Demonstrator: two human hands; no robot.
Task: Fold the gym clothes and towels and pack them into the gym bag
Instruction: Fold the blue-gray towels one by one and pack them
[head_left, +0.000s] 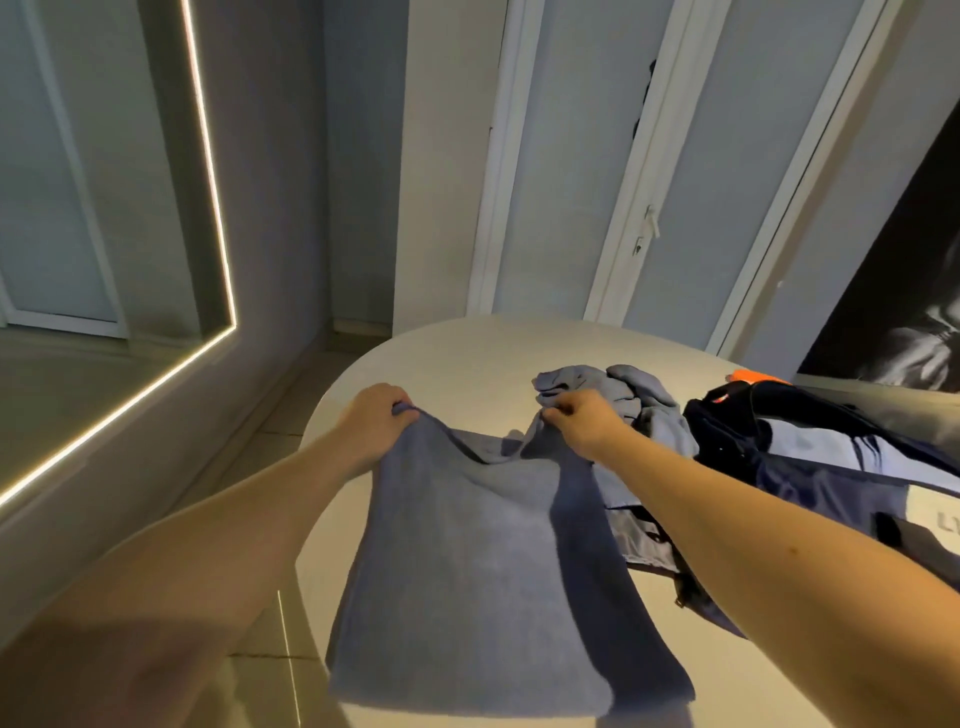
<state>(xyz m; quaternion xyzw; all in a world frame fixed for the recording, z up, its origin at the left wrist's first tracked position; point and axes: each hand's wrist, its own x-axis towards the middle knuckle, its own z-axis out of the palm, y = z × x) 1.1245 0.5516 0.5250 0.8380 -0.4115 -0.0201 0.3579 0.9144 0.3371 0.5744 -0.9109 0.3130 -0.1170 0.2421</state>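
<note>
While the blue towel (467, 561) is pinched at its top corners by left hand (371, 426) and right hand (584, 421), folding is underway; next, corners brought together; gym bag (810, 457) waits at the tabletop's right edge.

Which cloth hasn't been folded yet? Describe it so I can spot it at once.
On the round white table, look between the dark gym bag at the right and the held-up towel. The crumpled cloth lies just beyond the right hand. Unlike the smooth, spread towel, it is a paler, bunched heap.
</note>
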